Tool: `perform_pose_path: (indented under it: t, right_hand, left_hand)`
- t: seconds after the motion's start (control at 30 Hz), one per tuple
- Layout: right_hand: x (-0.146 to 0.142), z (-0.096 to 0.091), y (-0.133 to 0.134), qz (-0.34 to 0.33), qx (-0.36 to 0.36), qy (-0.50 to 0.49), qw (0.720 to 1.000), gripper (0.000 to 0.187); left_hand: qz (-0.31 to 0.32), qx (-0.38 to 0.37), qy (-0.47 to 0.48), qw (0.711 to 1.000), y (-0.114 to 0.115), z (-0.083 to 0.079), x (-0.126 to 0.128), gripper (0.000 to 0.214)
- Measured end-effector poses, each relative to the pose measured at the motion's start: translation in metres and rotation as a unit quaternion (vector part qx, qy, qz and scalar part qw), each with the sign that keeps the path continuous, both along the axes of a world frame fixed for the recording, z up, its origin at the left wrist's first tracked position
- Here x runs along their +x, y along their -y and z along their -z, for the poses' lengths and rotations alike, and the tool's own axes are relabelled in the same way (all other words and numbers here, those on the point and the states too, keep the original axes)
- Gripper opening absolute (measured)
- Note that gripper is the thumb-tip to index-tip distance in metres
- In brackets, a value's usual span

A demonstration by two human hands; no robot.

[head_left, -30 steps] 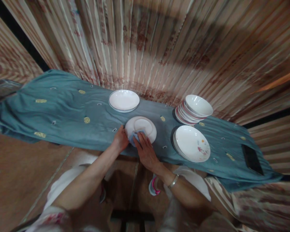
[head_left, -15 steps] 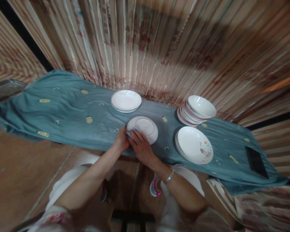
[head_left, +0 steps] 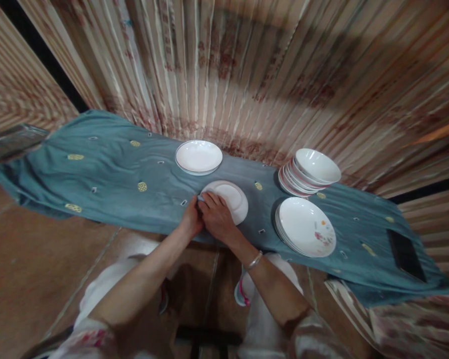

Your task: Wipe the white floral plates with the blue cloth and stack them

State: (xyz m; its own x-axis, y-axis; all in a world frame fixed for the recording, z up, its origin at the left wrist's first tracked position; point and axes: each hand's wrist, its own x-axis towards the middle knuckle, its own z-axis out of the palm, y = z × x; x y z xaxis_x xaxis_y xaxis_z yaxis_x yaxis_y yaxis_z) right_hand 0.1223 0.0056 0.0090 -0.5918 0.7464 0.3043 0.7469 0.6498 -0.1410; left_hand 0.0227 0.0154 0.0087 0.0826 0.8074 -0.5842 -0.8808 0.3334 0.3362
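Observation:
An upturned white plate, its foot ring showing, is near the front of the cloth-covered table. My left hand is closed at the plate's left rim, its fingertips partly hidden. My right hand lies over the plate's left side, fingers together, pressing a light blue cloth against it. Only a small corner of that cloth shows beside the fingers. Behind the plate sits a short stack of white plates with a dark rim line.
To the right stand a stack of bowls, the top one tilted, and a stack of flower-patterned plates. A dark phone-like slab lies at the far right of the green tablecloth. A clear tray is at the far left.
My right hand has slid back toward the plate's left rim and my left hand, covering more of the blue cloth. The view has shifted slightly; the stacks stay in place.

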Motion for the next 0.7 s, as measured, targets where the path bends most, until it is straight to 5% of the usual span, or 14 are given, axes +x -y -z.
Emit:
perform_pose_path:
  t: [0.2, 0.7]
  right_hand:
    - [-0.005, -0.009, -0.011, 0.019, -0.027, -0.005, 0.999, 0.028]
    - [-0.01, -0.017, -0.04, 0.089, -0.051, 0.014, 0.995, 0.023]
  left_hand:
    - [-0.003, -0.033, -0.006, 0.999, 0.003, -0.014, 0.002, 0.043]
    - [0.033, 0.005, 0.005, 0.999, 0.004, -0.015, 0.002, 0.049]
